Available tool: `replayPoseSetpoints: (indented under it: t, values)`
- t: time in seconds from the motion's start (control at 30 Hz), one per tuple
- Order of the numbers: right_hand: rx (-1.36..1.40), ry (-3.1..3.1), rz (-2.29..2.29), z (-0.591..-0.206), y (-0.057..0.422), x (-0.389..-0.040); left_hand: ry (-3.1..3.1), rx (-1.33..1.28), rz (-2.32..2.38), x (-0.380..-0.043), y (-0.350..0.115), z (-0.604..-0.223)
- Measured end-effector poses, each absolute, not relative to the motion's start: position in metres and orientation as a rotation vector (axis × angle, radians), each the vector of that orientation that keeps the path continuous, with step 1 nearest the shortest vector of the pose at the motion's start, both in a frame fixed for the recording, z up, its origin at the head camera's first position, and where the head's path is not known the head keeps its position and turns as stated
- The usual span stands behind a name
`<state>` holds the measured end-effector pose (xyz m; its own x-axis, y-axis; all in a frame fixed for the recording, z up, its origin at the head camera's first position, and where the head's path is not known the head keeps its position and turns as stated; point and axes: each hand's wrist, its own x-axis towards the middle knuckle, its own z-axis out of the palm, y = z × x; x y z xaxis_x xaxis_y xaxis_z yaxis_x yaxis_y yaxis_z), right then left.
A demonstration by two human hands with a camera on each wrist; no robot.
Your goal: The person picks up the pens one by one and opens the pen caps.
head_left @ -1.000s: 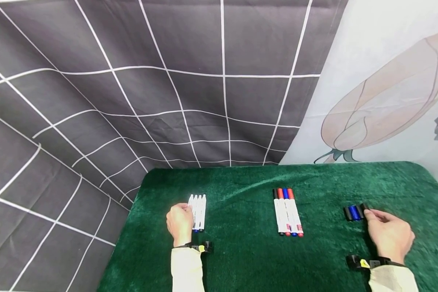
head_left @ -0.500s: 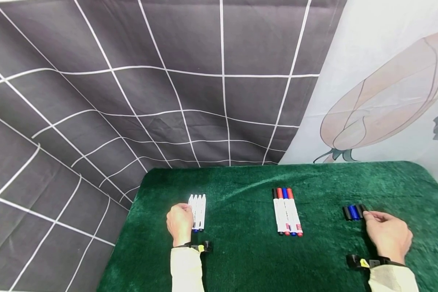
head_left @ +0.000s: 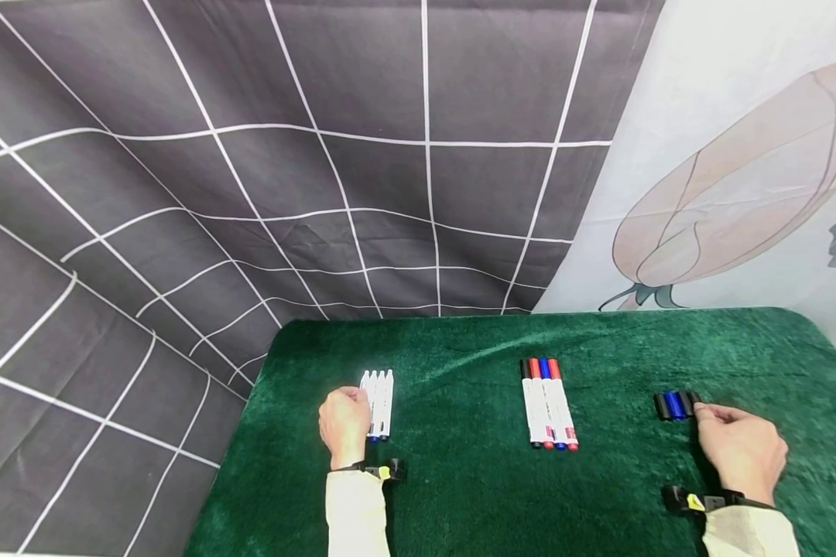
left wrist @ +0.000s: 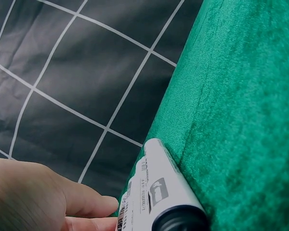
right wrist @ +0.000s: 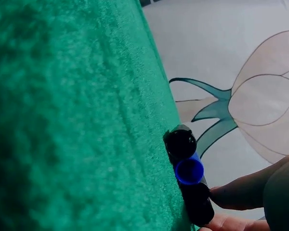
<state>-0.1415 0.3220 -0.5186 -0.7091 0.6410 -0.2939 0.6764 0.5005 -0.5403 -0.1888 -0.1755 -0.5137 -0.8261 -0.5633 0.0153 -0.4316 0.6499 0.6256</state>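
The left grip (head_left: 344, 422) hides the lower left part of a row of narrow-tipped white markers (head_left: 384, 406) on the left part of the counter (head_left: 460, 487); blue and black ends show at the near side. Its fingertips touch the outermost marker, but whether they pinch it or only press it, I cannot tell. In the left wrist view, the row is cut off at the bottom.

The right grip (head_left: 741, 447) touches the end of a row of dark and blue caps (head_left: 675, 404) towards the counter's right edge. Pinched or merely pressed, again I cannot tell; the black caps blur together, so their count is unclear.

Four capped markers (head_left: 550, 406) lie between, well apart from both rows, with green cloth on either side.

The counter's far edge, with its two rounded corners, runs beyond all three rows, against the gridded hanging (head_left: 383, 182) and flowered hanging (head_left: 728, 70). Its near edge and both sleeves (head_left: 357, 514) are cut off.
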Motion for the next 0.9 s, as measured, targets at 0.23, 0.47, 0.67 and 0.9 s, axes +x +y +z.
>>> replayPoseSetpoints:
  t: [0.23, 0.47, 0.67, 0.9]
  values:
    - [1.183, 2.667, -0.999, -0.516, 0.321, -0.141, -2.647, 0.817, -0.9, -0.189, -0.176, -0.511]
    - [1.214, 2.681, -1.02, -0.515, 0.32, -0.14, -2.511, 0.596, -0.874, -0.192, -0.151, -0.496]
    - [1.266, 2.711, -1.065, -0.509, 0.317, -0.14, -2.388, 0.183, -0.759, -0.192, -0.102, -0.494]
    - [1.256, 2.755, -1.113, -0.503, 0.31, -0.14, -2.389, -0.141, -0.758, -0.184, -0.056, -0.502]
